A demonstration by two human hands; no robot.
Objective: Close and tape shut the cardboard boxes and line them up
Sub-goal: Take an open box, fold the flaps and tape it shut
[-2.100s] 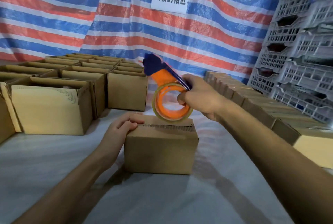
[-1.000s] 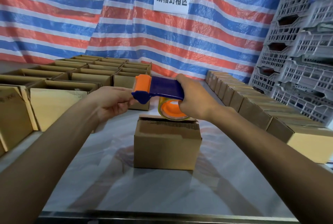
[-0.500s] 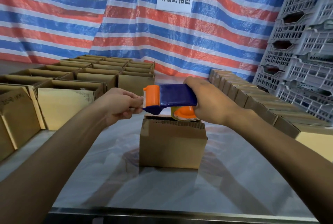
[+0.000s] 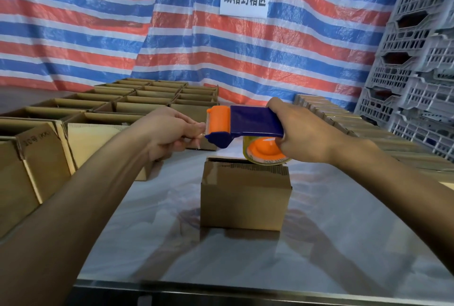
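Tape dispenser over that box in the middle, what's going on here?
A person is about to tape the box on the table. The right hand grips the dispenser over the box's top; the left hand pinches the tape end at its orange cutter. The box's flaps are down, and I can't see tape on it. To the left stand open boxes, to the right a row of closed boxes.

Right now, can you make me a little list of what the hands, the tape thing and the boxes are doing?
Right hand: grips the tape dispenser above the middle box
Left hand: pinches the tape end at the dispenser's front
Flaps: folded down on the middle box, which stands on the table
On the left: open boxes in rows
On the right: closed boxes in a line
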